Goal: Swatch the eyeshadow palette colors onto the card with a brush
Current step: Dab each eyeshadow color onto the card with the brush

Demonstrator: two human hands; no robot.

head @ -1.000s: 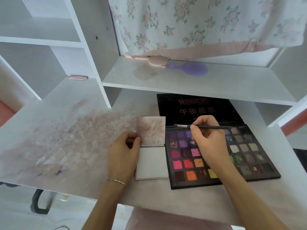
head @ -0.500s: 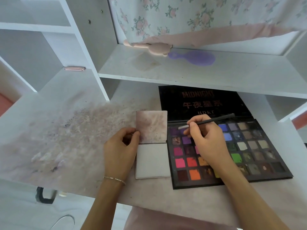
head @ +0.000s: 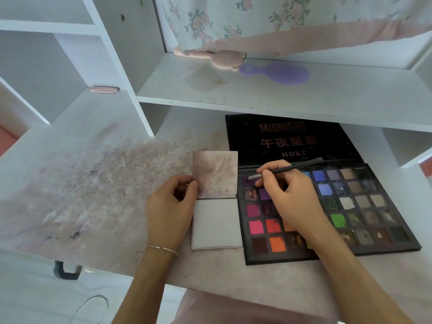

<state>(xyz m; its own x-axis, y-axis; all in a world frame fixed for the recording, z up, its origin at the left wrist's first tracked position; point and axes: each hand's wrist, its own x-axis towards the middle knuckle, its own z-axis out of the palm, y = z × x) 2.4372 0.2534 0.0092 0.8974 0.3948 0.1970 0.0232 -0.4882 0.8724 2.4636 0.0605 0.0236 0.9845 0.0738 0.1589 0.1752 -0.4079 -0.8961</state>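
The right hand [head: 288,197] is pinching a thin black brush [head: 286,169] between its curled fingers, and the pale tip is touching a dark purple pan at the far left corner of the open black eyeshadow palette with many coloured square pans [head: 364,206], which is lying under this hand on the stained white desk [head: 81,188]. The left hand [head: 170,211] is gripping the left edge of the small folded white card with a pink-stained upper half [head: 216,202]. This card is lying between both hands, touching the palette.
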